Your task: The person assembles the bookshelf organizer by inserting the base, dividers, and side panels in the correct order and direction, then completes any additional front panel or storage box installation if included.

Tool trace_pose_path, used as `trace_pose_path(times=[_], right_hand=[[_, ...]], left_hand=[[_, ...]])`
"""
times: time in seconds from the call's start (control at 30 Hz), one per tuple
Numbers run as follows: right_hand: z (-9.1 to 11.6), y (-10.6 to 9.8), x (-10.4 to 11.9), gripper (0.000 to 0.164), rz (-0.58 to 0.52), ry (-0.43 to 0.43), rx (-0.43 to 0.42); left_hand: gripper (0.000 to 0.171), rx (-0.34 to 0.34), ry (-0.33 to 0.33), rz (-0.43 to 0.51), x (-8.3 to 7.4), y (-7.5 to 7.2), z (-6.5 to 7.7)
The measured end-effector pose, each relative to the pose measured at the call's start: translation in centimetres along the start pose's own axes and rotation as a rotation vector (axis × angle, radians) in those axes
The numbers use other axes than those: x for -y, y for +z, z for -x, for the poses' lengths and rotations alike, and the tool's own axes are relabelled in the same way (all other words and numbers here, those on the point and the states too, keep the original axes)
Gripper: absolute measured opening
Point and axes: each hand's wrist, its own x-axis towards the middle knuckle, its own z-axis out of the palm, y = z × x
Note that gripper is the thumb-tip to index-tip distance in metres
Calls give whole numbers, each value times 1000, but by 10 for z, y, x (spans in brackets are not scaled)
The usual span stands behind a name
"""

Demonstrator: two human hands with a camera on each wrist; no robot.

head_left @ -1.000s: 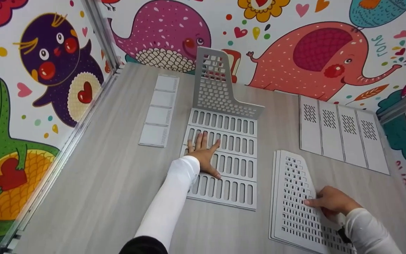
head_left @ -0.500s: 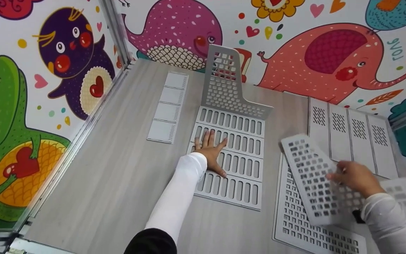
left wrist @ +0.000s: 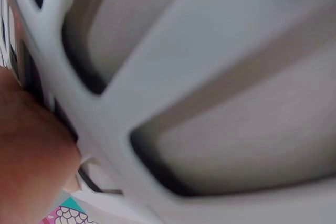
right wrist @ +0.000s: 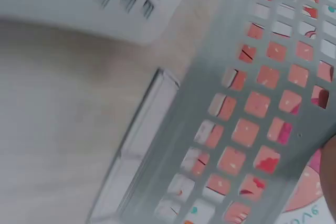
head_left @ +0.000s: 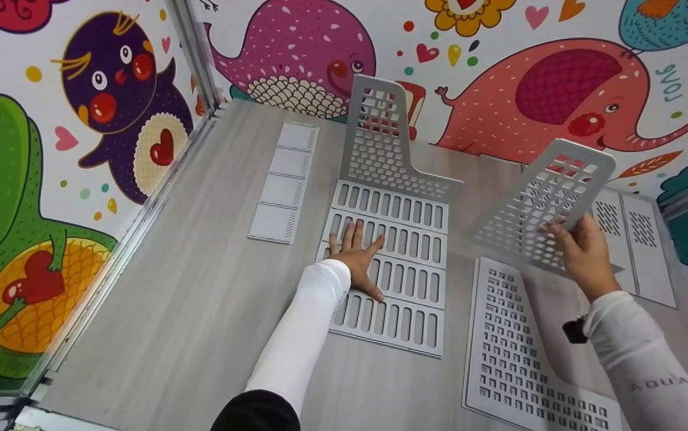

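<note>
My left hand (head_left: 359,263) rests flat with spread fingers on a grey panel (head_left: 416,304) with rows of long slots. In the left wrist view, the slotted panel (left wrist: 173,72) lies close beside part of that hand (left wrist: 31,156). At its far end stands an upright grey L-shaped side panel (head_left: 352,131) with square holes. My right hand (head_left: 592,260) pinches a similar perforated side panel (head_left: 598,176) by its edge, raised and tilted. Its holes show the wall in the right wrist view (right wrist: 210,56). More such panels (head_left: 474,359) lie flat below it.
A narrow white strip of joined panels (head_left: 287,188) lies left of the slotted panel. Wider white panels (head_left: 649,269) lie at the back right, partly behind the held panel. Cartoon-printed walls (head_left: 487,120) bound the wooden-look table (head_left: 200,299) at the back and left.
My right hand has lifted a perforated side panel off the pile, moved it up and away from me, and turned it more upright. My left hand has stayed on the slotted panel.
</note>
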Motion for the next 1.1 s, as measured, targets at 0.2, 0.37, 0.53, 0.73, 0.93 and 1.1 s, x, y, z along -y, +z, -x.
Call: trace_pose_path(times=[0.2, 0.37, 0.53, 0.73, 0.93, 1.1], right_hand=[[-13, 18, -13, 23, -7, -13, -19], [-17, 34, -18, 17, 74, 3, -22], [-18, 39, -21, 16, 70, 43, -33], [-15, 35, -26, 29, 236, 58, 38], [-10, 38, -36, 33, 364, 36, 51], [-12, 41, -38, 31, 352, 53, 18]], left_hand=[[128, 3, 8, 9, 0, -1, 0], [128, 0, 7, 8, 2, -2, 2], [127, 4, 26, 20, 2, -3, 3], [128, 9, 18, 13, 3, -3, 3], [128, 22, 15, 19, 4, -2, 0], [127, 24, 23, 21, 4, -2, 1]])
